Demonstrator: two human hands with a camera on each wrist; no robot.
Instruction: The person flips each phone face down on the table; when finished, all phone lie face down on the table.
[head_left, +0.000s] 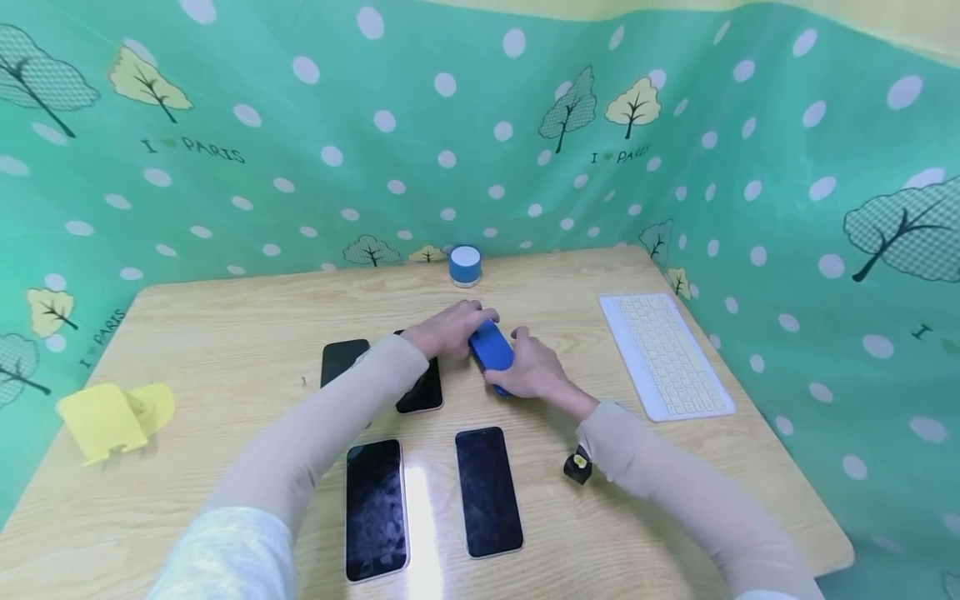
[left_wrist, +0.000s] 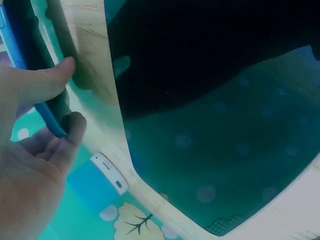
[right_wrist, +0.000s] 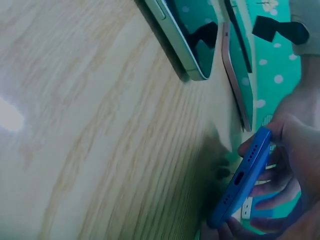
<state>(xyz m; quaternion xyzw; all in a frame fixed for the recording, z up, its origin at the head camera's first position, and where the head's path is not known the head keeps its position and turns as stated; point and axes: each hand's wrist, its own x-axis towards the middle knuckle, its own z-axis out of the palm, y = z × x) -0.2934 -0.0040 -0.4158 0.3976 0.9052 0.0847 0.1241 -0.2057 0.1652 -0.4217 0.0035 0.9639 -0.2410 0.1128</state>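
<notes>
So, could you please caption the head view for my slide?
Left grip and right grip on a blue phone over a wooden table, four dark-screened phones nearby.

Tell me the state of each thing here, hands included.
Blue rectangular phone: held, blue side up.
Left hand: gripping its far end.
Right hand: gripping its near end.
Near-left black phone: flat, screen dark.
Near-right black phone: flat, screen dark.
Far-left black phone: flat, partly hidden.
Pink-edged black phone: flat, partly hidden.
White rectangular keyboard: flat, keys up.
White-topped blue cylinder: upright.
Yellow plastic stand: holding nothing.
</notes>
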